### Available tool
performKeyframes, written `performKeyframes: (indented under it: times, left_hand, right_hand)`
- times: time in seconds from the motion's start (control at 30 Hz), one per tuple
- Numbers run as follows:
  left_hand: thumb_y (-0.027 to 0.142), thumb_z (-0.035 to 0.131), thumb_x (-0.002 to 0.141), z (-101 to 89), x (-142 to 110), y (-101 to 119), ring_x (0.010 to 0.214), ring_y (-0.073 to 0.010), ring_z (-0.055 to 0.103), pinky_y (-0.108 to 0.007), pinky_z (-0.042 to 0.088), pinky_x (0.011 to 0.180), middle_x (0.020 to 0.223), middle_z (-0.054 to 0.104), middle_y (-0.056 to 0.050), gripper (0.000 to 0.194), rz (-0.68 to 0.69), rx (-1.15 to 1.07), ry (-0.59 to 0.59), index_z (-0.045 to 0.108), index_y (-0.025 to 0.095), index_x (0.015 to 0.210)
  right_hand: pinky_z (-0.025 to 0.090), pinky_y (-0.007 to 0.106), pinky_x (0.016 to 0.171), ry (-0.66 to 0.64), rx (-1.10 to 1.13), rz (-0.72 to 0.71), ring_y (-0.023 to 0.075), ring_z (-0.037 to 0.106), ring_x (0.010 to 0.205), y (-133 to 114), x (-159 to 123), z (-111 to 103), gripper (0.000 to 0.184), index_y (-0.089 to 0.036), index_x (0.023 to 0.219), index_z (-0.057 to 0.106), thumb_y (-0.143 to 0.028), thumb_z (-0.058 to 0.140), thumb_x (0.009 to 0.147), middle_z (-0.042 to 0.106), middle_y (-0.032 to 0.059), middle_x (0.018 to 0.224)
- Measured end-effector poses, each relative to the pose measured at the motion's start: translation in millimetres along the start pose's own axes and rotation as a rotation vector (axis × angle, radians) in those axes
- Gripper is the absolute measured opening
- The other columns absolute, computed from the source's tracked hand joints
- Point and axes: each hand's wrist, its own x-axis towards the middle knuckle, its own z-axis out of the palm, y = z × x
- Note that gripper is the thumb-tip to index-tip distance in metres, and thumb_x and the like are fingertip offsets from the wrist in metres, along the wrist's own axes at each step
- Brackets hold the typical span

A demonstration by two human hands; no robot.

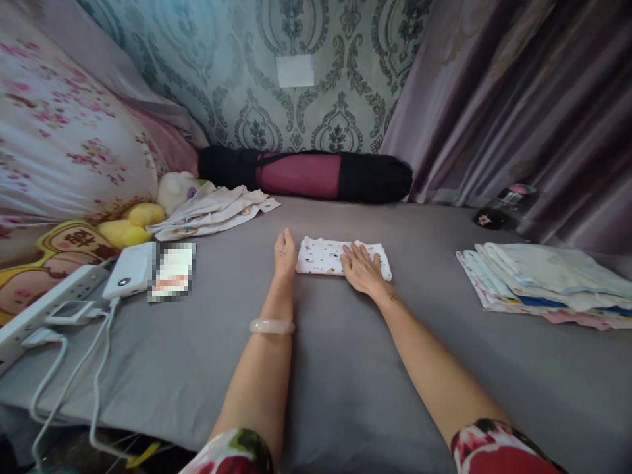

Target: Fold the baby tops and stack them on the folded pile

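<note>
Centrally, one folded white cloth (pixel 318 253), printed with small dark and tan motifs, lies flat on the grey sheet (pixel 326 368), its long side running crosswise. Right hand (pixel 361 268): palm down on the right half of the cloth, fingers spread, gripping nothing. Left hand (pixel 285 251): set on edge at the cloth's left end, fingers straight and together; whether it touches the cloth cannot be told. The two hands are apart, the cloth's left half between them. Left forearm: one pale bangle (pixel 271 326). Right side, well apart: one stack of folded cloths (pixel 543 276), mixed colours; behind it, one dark container (pixel 503 207). Left side: loose pale cloths (pixel 207 210), rumpled; one white power bank (pixel 131 266), cable attached, near a white power strip (pixel 54 309). Rear: one long black-and-maroon bag (pixel 301 174), lying before the patterned wall (pixel 237 79).
</note>
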Motion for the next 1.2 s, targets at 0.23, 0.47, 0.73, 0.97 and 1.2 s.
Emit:
performKeyframes:
  times: [0.23,0.47,0.73,0.97,1.2]
  left_hand:
    - [0.041,0.031,0.099,0.2,2,6,0.126,-0.0208,0.054,-0.034,0.044,0.103,0.133,0.058,-0.015,0.043,-0.288,-0.351,0.078,0.061,0.014,0.116]
    - [0.040,0.031,0.100,-1.0,2,9,0.124,-0.0191,0.056,-0.031,0.046,0.101,0.132,0.059,-0.015,0.044,-0.392,-0.467,0.084,0.060,0.012,0.118]
    - [0.042,0.027,0.101,-3.2,6,8,0.122,-0.0180,0.057,-0.028,0.047,0.100,0.134,0.058,-0.017,0.049,-0.444,-0.515,0.081,0.058,0.012,0.122]
    - [0.043,0.024,0.101,-4.4,6,11,0.124,-0.0193,0.056,-0.027,0.046,0.100,0.137,0.055,-0.018,0.052,-0.464,-0.543,0.069,0.055,0.009,0.126]
    - [0.042,0.027,0.101,-4.5,7,12,0.125,-0.0204,0.055,-0.028,0.046,0.099,0.136,0.056,-0.017,0.049,-0.465,-0.588,0.076,0.058,0.011,0.123]
  right_hand:
    - [0.011,0.063,0.113,-0.058,0.045,0.037,0.0296,0.014,0.147,-12,6,-16,0.059,-0.020,0.150,0.034,-0.045,0.013,0.100,0.023,0.0088,0.159]
    - [0.014,0.050,0.117,0.084,-0.054,-0.147,0.0262,0.020,0.145,-54,21,-4,0.058,-0.008,0.148,0.035,-0.037,0.019,0.100,0.029,0.0138,0.156]
    - [0.016,0.046,0.116,0.076,-0.092,-0.104,0.0279,0.024,0.144,-54,27,17,0.058,-0.001,0.147,0.033,-0.031,0.023,0.098,0.032,0.0160,0.154]
    - [0.019,0.049,0.115,0.056,-0.127,-0.105,0.0307,0.027,0.142,-61,28,9,0.058,-0.001,0.145,0.037,-0.029,0.025,0.096,0.034,0.0189,0.153]
    - [0.017,0.044,0.116,0.129,-0.071,-0.199,0.0276,0.026,0.143,-93,35,12,0.057,-0.003,0.146,0.036,-0.028,0.025,0.096,0.035,0.0160,0.153]
